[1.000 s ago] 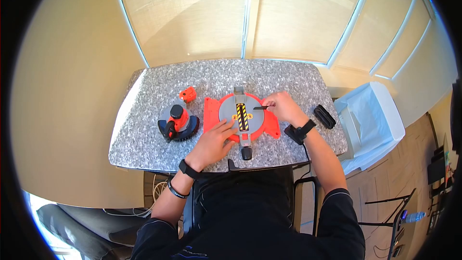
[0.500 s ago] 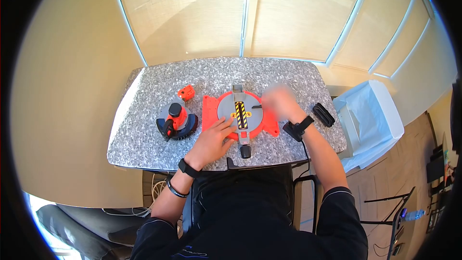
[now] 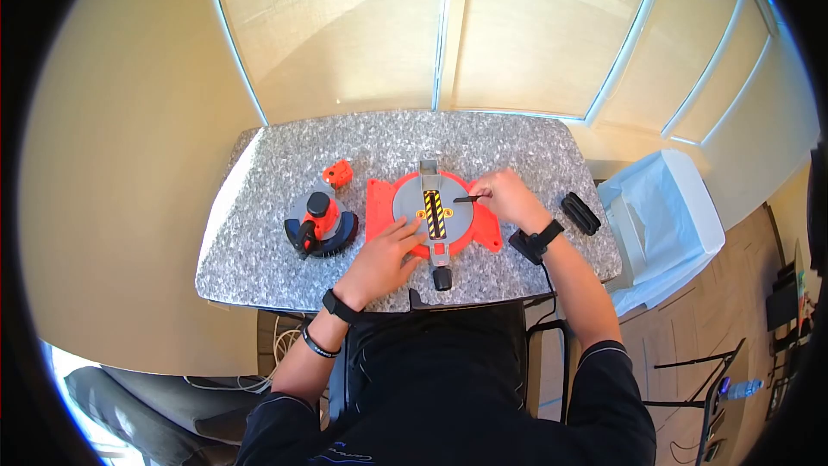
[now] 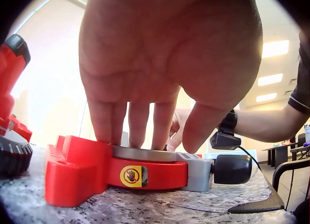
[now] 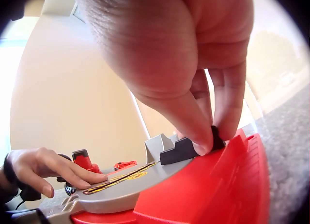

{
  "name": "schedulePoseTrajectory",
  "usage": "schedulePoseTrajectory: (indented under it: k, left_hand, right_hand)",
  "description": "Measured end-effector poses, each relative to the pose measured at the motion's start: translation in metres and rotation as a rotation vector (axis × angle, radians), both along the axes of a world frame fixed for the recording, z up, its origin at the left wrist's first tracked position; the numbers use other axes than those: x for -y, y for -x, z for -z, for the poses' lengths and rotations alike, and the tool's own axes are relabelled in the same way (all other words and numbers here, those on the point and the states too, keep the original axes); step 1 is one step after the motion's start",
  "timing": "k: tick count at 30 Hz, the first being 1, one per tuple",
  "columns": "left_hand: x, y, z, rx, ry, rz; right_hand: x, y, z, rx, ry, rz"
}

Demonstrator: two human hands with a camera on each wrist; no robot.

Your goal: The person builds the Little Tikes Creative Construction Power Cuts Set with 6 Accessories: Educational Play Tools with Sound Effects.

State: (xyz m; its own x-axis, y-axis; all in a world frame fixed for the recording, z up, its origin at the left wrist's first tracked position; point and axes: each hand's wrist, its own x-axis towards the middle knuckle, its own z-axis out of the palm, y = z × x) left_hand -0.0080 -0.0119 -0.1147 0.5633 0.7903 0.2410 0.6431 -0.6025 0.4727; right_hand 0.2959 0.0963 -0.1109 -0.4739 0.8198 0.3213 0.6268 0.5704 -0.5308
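A red base [image 3: 378,207] with a round grey turntable [image 3: 407,198] and a yellow-black striped slot lies on the speckled table. The left hand [image 3: 379,261] rests with extended fingers on the turntable's near left part; in the left wrist view the hand [image 4: 164,64] has its fingertips down on the disc. At the right side, the right hand [image 3: 511,198] pinches a small black piece [image 3: 467,198]. The right wrist view shows that black piece [image 5: 178,152] between thumb and fingers of the hand [image 5: 179,64], over the edge of the disc and the red base [image 5: 193,195].
Left of the base stands a red and black saw-like part [image 3: 321,220], with a small red block [image 3: 338,173] behind it. A black object [image 3: 580,213] lies at the table's right. Beyond the right edge is a bin with a light blue liner [image 3: 668,229].
The right hand was blurred in motion half a second ago and is now sharp, close to its earlier place, with the black piece in its pinch. The left hand has stayed on the disc.
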Motion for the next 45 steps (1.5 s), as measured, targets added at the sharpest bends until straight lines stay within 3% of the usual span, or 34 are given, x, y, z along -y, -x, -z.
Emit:
schedulePoseTrajectory:
  k: [7, 16, 24, 36, 45]
  left_hand:
    - [-0.002, 0.001, 0.001, -0.003, 0.003, 0.002]
    - [-0.001, 0.001, 0.001, 0.01, -0.024, 0.003]
    - [-0.002, 0.0, 0.001, 0.003, -0.022, 0.006]
    - [-0.002, 0.0, -0.002, -0.008, -0.019, 0.004]
    - [-0.003, -0.002, 0.0, 0.022, -0.048, -0.008]
  right_hand:
    - [0.004, -0.003, -0.009, -0.041, 0.075, -0.023]
    - [-0.014, -0.055, -0.004, -0.061, 0.128, 0.229]
    - [-0.03, -0.099, 0.027, 0.236, 0.17, 0.45]
    - [-0.037, -0.104, 0.048, 0.28, 0.273, 0.645]
    - [-0.038, -0.103, 0.056, 0.378, 0.174, 0.66]
